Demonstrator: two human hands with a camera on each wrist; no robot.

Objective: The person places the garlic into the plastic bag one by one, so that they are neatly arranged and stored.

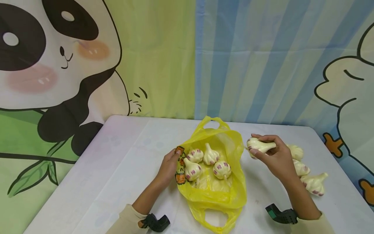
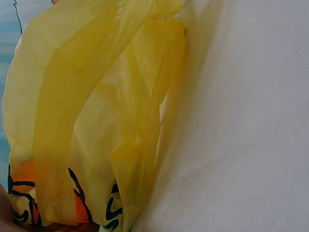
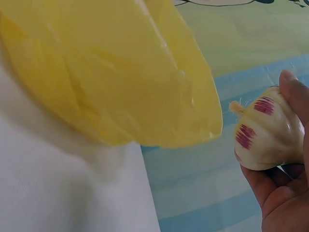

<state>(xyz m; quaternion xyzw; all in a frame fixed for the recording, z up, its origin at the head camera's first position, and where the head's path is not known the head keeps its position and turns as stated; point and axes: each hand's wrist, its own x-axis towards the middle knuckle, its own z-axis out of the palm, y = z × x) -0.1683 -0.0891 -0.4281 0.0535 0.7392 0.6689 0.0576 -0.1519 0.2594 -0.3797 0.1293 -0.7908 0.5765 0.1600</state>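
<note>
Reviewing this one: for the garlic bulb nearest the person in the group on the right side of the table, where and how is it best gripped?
Likely best to take the garlic bulb round its fat body, from above and the right: its narrow stem points rightward, other bulbs lie toward its far left, and bare table lies to its right.

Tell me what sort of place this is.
Probably a makeshift recording corner, though the room beyond is out of view: cartoon-printed cloth hangs behind a white table, and a black device shows at each of the person's wrists.
</note>
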